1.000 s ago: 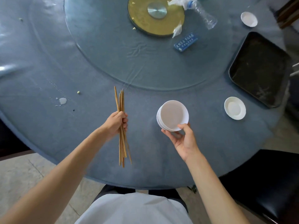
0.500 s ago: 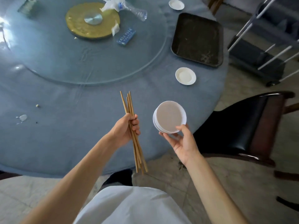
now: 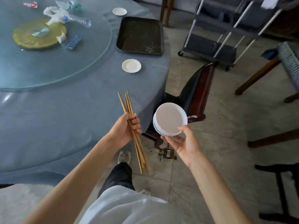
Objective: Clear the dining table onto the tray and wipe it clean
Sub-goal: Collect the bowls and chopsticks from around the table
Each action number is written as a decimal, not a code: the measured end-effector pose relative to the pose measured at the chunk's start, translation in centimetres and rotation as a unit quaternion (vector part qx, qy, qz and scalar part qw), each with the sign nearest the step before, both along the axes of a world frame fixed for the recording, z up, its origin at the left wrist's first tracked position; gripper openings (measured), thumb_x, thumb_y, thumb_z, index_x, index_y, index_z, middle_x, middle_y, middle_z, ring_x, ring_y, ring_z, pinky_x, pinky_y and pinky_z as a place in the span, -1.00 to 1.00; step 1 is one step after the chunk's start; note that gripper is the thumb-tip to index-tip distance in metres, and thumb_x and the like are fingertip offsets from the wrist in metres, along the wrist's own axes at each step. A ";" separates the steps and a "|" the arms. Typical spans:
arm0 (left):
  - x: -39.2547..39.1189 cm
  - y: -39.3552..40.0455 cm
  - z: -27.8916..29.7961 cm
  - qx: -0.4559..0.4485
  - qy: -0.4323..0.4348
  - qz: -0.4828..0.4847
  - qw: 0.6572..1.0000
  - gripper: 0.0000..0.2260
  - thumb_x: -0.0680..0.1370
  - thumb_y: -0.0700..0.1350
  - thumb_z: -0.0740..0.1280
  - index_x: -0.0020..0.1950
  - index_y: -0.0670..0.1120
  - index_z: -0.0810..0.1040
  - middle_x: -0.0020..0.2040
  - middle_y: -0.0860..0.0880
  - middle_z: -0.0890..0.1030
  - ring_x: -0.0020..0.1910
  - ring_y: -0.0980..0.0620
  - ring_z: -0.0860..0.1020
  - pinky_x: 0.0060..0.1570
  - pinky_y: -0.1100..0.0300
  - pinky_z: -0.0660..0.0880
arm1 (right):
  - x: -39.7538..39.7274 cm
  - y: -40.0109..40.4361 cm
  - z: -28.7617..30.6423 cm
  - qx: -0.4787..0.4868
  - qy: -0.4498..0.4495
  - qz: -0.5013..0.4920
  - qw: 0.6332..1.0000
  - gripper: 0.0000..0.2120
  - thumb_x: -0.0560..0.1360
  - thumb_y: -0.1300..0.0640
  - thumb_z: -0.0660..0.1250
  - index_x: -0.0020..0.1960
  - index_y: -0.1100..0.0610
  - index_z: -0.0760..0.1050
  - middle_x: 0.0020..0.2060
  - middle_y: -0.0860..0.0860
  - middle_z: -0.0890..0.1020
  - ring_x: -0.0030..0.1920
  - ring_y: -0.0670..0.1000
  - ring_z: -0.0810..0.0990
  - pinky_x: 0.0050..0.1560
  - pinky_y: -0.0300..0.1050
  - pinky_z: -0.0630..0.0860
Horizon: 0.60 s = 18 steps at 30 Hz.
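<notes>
My left hand [image 3: 124, 128] grips a bundle of several wooden chopsticks [image 3: 129, 110] near the right edge of the round blue table [image 3: 56, 118]. My right hand [image 3: 184, 144] holds a stack of white bowls [image 3: 169, 118] from below, thumb on the rim, out over the floor beside the table. A dark empty tray [image 3: 140, 35] lies at the table's far right edge. One small white saucer [image 3: 131, 65] sits just in front of the tray, another white saucer [image 3: 119, 11] beyond it.
A glass turntable [image 3: 53, 62] carries a yellow disc [image 3: 38, 35], a crushed plastic bottle [image 3: 76, 20], wrappers and a blue packet [image 3: 73, 42]. A dark chair [image 3: 195, 92] stands by the table edge under the bowls. A metal cart [image 3: 218, 38] and more chairs stand to the right.
I have stepped right along the table, so the view swung toward the tray and floor. Both hands keep their loads and are now past the table's edge.
</notes>
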<state>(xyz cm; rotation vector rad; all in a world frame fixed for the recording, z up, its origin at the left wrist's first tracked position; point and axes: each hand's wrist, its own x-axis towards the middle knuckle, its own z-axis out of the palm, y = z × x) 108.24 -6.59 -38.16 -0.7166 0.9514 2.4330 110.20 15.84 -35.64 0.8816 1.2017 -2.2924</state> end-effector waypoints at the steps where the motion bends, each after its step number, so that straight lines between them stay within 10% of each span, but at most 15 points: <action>1: -0.1 1.4 0.2 0.001 -0.003 0.000 1.000 -0.84 0.58 -0.20 0.08 -0.16 -0.04 0.37 -0.33 0.04 0.30 -0.47 0.09 0.29 -0.38 0.22 0.36 | 0.1 1.4 0.3 -0.001 -0.001 -0.002 1.000 -0.67 0.60 0.22 0.29 0.35 0.07 0.50 0.31 0.35 0.54 0.15 0.41 0.67 -0.22 -0.07 0.71; 6: -1.7 6.5 0.9 -0.003 0.003 -0.008 1.000 -0.82 0.62 -0.20 0.08 -0.10 -0.08 0.43 -0.29 0.01 0.44 -0.43 0.08 0.41 -0.30 0.19 0.44 | -1.2 6.8 1.7 -0.010 0.015 -0.002 1.000 -0.70 0.61 0.22 0.29 0.32 0.03 0.51 0.26 0.32 0.57 0.06 0.39 0.71 0.03 0.07 0.70; 18: -13.4 19.0 0.3 0.064 0.048 0.051 0.995 -0.84 0.63 -0.21 0.09 0.02 -0.07 0.45 -0.21 0.00 0.50 -0.32 0.06 0.49 -0.10 0.11 0.50 | -14.6 19.4 2.3 0.006 0.010 0.044 0.999 -0.74 0.58 0.23 0.32 0.27 0.14 0.51 0.28 0.33 0.56 0.11 0.37 0.70 -0.21 -0.07 0.71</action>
